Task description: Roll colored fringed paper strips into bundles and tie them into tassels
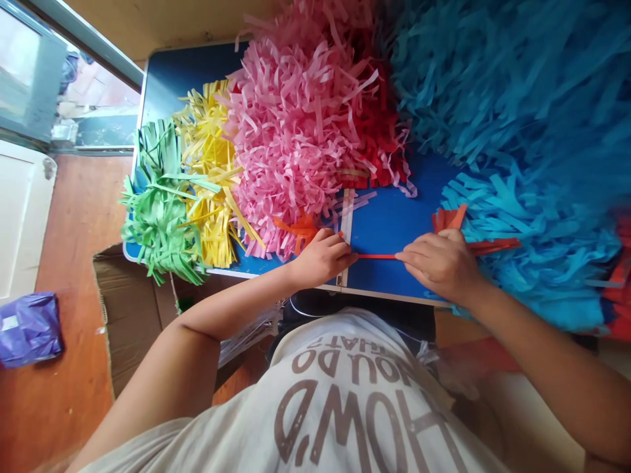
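Observation:
Between my two hands a narrow twisted strip of orange-red tissue paper is stretched taut over the front of the blue table. My left hand is closed on one end, with loose orange fringe fanning out beyond it against the pink pile. Closed on the other end is my right hand; cut orange fringe sticks out above it and to its right, close to the blue paper. The fingertips of both hands pinch the twisted middle.
Heaps of fringed tissue paper cover much of the table: green, yellow, pink, red and a large blue mass. An open cardboard box stands below the left edge. A purple package lies on the wooden floor.

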A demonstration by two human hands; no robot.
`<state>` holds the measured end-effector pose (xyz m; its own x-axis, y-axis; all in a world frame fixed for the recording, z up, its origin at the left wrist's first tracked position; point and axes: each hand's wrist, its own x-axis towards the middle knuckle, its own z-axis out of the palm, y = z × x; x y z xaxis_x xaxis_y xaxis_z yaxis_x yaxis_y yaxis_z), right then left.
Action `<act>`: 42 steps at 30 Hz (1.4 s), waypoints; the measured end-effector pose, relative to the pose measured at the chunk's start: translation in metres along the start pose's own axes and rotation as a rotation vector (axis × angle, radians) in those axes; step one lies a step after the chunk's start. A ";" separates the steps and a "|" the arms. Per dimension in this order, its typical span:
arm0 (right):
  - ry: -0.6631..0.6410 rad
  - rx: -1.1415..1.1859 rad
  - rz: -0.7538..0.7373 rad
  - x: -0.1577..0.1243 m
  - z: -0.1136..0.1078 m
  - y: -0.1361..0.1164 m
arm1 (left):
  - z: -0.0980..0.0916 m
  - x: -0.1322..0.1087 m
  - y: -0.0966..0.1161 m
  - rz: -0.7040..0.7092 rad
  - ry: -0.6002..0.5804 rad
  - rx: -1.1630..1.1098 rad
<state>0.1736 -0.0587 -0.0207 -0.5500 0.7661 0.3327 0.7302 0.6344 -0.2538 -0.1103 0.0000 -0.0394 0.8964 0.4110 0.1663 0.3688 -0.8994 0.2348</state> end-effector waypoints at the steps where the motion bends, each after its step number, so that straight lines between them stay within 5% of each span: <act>1: -0.002 -0.002 -0.012 0.001 0.000 0.000 | 0.001 0.000 0.000 0.005 -0.005 0.007; 10: -0.066 -0.298 -0.106 -0.006 0.001 -0.018 | -0.008 -0.001 0.020 0.018 -0.041 0.161; 18: -0.048 -0.289 0.000 -0.016 0.003 -0.032 | 0.013 0.024 0.038 -0.338 0.015 0.144; 24: -0.050 -0.321 0.038 -0.022 0.006 -0.035 | 0.016 0.019 0.037 -0.390 0.048 0.038; 32: 0.056 -0.145 0.255 -0.007 -0.004 -0.043 | -0.018 0.040 0.034 -0.489 -0.169 -0.161; 37: -0.129 0.297 0.277 0.029 -0.010 -0.050 | -0.063 0.040 0.035 -0.400 -0.227 -0.334; 42: -0.158 0.683 0.353 0.051 -0.016 -0.059 | -0.103 0.027 0.033 -0.385 -0.183 -0.517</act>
<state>0.1092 -0.0590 0.0257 -0.4205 0.9073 0.0084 0.4896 0.2347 -0.8398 -0.0993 -0.0032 0.0720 0.7686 0.6152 -0.1756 0.5461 -0.4879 0.6810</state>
